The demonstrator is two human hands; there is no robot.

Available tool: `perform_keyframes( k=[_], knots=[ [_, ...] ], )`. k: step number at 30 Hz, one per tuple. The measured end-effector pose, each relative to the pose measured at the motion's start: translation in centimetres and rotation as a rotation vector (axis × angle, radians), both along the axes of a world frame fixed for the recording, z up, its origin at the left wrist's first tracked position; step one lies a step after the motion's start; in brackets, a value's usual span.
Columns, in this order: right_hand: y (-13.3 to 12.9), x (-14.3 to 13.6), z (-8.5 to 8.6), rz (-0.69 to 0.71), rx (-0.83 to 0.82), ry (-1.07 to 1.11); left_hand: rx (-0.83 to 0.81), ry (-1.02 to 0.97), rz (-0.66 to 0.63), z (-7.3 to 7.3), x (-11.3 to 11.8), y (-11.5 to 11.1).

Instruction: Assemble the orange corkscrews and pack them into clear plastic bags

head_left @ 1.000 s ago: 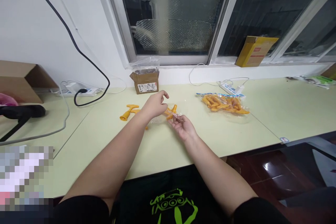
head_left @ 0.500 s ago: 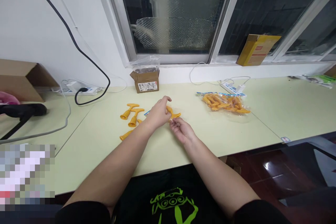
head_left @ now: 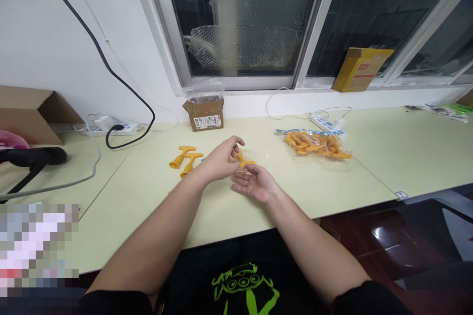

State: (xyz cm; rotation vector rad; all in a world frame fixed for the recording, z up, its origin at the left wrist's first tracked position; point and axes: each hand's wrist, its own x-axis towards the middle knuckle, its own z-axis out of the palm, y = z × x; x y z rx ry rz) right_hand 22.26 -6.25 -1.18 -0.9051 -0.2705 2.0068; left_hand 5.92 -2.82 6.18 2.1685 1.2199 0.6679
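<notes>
My left hand (head_left: 224, 158) is curled over a yellow plastic piece (head_left: 242, 159) in clear film, near the middle of the table; its fingers are closed on it. Just below and to the right, my right hand (head_left: 257, 183) is palm up with its fingers spread, its upper fingertips beside the piece. Left of my hands, a yellow T-shaped piece (head_left: 178, 157) and another yellow T-shaped piece (head_left: 190, 163) lie on the table. A clear bag of several yellow pieces (head_left: 314, 144) rests to the right.
A small brown box (head_left: 207, 114) stands by the wall under the window. Power strips with cables lie at the back left and back right. A yellow carton (head_left: 362, 70) leans on the sill. At the far left are a large cardboard box (head_left: 29, 108) and a black stand.
My right hand's fingers have opened and spread away from the yellow piece. My left hand and forearm have shifted slightly left, covering more of the loose pieces.
</notes>
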Motion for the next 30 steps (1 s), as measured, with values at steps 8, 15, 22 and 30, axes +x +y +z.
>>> perform_keyframes(
  k=[8,15,22,30],
  knots=[
    [1.4,3.2,1.2,-0.123,0.239,0.116,0.239,0.030,0.052,0.1,-3.6,0.6],
    [1.3,4.9,-0.1,0.012,0.242,0.175,0.403,0.294,0.017,-5.7,-2.8,2.5],
    [1.6,8.3,-1.5,-0.036,0.119,-0.208,0.342,0.467,0.123,-7.7,-2.3,3.2],
    [1.7,10.3,-3.7,-0.332,0.531,-1.099,0.349,0.481,0.110,-8.6,-3.0,1.6]
  ],
)
